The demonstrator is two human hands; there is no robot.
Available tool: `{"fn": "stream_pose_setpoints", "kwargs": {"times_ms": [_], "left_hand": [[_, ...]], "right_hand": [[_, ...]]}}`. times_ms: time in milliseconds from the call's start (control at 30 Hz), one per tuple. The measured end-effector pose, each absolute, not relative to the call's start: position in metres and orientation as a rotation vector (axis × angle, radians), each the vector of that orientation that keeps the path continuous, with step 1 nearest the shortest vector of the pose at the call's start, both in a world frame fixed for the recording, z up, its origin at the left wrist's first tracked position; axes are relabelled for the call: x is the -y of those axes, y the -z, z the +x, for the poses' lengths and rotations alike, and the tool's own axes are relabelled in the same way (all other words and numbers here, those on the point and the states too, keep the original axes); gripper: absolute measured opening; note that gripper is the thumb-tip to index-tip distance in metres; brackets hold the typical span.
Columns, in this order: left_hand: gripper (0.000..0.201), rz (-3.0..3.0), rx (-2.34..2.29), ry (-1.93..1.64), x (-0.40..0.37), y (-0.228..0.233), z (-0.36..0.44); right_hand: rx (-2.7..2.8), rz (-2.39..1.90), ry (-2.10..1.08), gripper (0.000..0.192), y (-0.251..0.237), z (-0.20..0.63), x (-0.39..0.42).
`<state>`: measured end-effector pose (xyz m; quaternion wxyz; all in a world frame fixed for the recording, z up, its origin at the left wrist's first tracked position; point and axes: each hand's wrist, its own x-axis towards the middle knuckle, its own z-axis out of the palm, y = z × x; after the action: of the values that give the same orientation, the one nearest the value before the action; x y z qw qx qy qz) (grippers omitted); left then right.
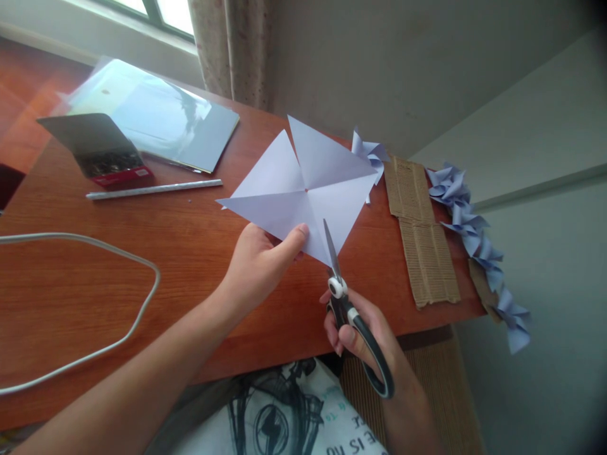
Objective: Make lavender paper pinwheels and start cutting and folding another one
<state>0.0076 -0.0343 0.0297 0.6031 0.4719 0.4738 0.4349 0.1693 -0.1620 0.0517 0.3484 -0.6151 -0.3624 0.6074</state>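
My left hand [258, 262] pinches the near edge of a pale lilac square of paper [303, 189], creased along its diagonals and cut part way in from its corners. It is held just above the wooden table [190, 253]. My right hand [365, 341] grips black-handled scissors [346, 303]. Their blades point up into the paper's near corner, along a diagonal crease, and look closed or nearly closed.
A row of folded lilac paper pinwheels [474, 234] hangs off the table's right edge beside strips of corrugated cardboard [422, 240]. A white stick [154, 189], a red box of pins [114, 165], a plastic sleeve of paper [156, 117] and a white cable [118, 253] lie to the left.
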Motion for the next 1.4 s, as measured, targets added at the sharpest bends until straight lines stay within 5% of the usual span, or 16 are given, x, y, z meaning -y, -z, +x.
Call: {"fn": "stream_pose_setpoints", "kwargs": {"times_ms": [1400], "left_hand": [[0.021,1.051,-1.127,-1.012,0.0345,-0.0271,0.0088]], "right_hand": [[0.847,-1.624,-1.573,0.056,-0.0519,0.1662,0.1629]]}}
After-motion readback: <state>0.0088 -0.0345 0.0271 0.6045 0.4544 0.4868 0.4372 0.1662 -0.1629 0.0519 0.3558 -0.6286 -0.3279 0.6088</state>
